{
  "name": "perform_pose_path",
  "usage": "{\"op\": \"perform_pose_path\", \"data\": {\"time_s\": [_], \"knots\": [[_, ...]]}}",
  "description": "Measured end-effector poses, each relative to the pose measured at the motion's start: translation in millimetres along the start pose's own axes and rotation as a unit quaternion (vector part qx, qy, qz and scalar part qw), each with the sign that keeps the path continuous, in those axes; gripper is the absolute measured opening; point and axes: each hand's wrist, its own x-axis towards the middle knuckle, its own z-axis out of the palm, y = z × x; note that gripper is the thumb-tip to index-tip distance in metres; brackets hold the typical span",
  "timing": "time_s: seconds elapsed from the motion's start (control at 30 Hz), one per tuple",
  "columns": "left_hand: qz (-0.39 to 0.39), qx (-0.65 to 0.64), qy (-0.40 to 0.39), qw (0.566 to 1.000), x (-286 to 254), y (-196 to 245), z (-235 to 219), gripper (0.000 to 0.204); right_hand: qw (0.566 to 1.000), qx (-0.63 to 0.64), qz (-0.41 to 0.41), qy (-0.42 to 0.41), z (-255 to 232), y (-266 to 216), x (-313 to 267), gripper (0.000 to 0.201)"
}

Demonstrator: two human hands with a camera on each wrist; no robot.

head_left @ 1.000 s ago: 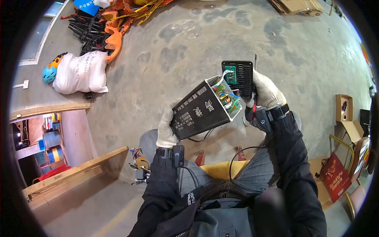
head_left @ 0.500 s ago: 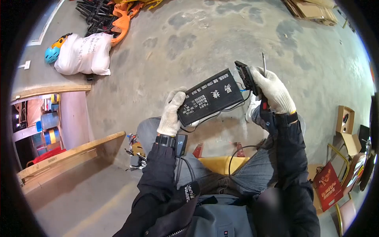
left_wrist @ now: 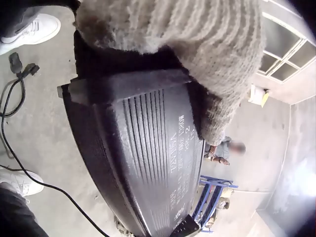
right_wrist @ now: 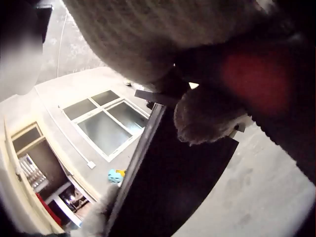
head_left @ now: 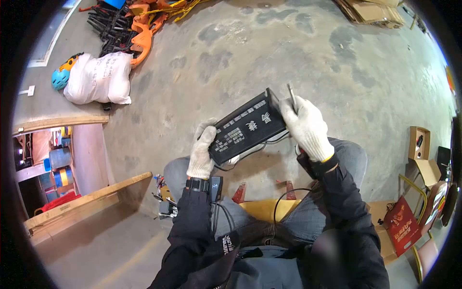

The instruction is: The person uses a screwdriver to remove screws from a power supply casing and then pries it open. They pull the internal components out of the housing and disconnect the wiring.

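Observation:
A black charger box [head_left: 248, 126] with white lettering is held tilted above the floor. My gloved left hand [head_left: 202, 149] grips its lower left end, thumb on the lettered face; in the left wrist view the glove [left_wrist: 177, 29] wraps that end of the ribbed casing [left_wrist: 153, 143]. At the box's right end sits the black end cover [head_left: 275, 103], and the wiring inside is hidden. My gloved right hand [head_left: 310, 127] holds the cover there and also a screwdriver [head_left: 291, 95], its shaft pointing up past the fingers. The screwdriver's red-and-black handle [right_wrist: 256, 79] is blurred in the right wrist view.
A black cable [head_left: 248, 160] hangs below the box; a plug [left_wrist: 22, 71] lies on the floor. White sacks [head_left: 98, 79], a blue helmet [head_left: 60, 79] and orange parts [head_left: 141, 36] lie back left. Cardboard [head_left: 373, 12] lies back right, an open carton [head_left: 419, 143] at right. Another person [left_wrist: 222, 150] is far off.
The end cover, first turned aside with its green circuit board and the box's wiring showing, has swung to the box's right end. My right hand has moved left with it and the screwdriver.

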Motion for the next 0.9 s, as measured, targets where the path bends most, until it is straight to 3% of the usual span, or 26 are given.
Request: {"op": "perform_pose_path", "data": {"time_s": [0.03, 0.1, 0.13, 0.2, 0.3, 0.43, 0.5, 0.67, 0.9], "knots": [[0.001, 0.003, -0.006, 1.000, 1, 0, -1, 0.043, 0.999, 0.004, 0.015, -0.044, -9, -7, -3, 0.037], [0.011, -0.044, 0.005, 0.999, 0, -1, -2, 0.045, 0.982, 0.154, 0.019, -0.106, -13, -3, -3, 0.041], [0.008, -0.069, 0.014, 0.998, 1, 0, -4, 0.046, 0.982, 0.158, 0.021, -0.101, -17, -3, -3, 0.041], [-0.003, -0.093, 0.011, 0.996, -4, 2, -2, 0.046, 0.955, 0.219, 0.020, -0.198, -30, -5, -5, 0.046], [-0.004, -0.113, -0.006, 0.994, -3, 3, -6, 0.047, 0.956, 0.174, -0.012, -0.237, -48, -13, -8, 0.050], [-0.015, -0.142, -0.016, 0.990, 1, 0, -16, 0.045, 0.950, 0.219, -0.005, -0.221, -46, -10, -16, 0.052], [-0.023, -0.143, -0.033, 0.989, 3, 0, -19, 0.045, 0.957, 0.229, -0.031, -0.175, -42, -12, -22, 0.052], [-0.021, -0.147, -0.017, 0.989, 3, -2, -12, 0.043, 0.972, 0.195, -0.046, -0.125, -41, -16, -23, 0.056], [-0.028, -0.151, -0.018, 0.988, 5, -3, -14, 0.043, 0.973, 0.188, -0.025, -0.134, -44, -19, -23, 0.057]]}}
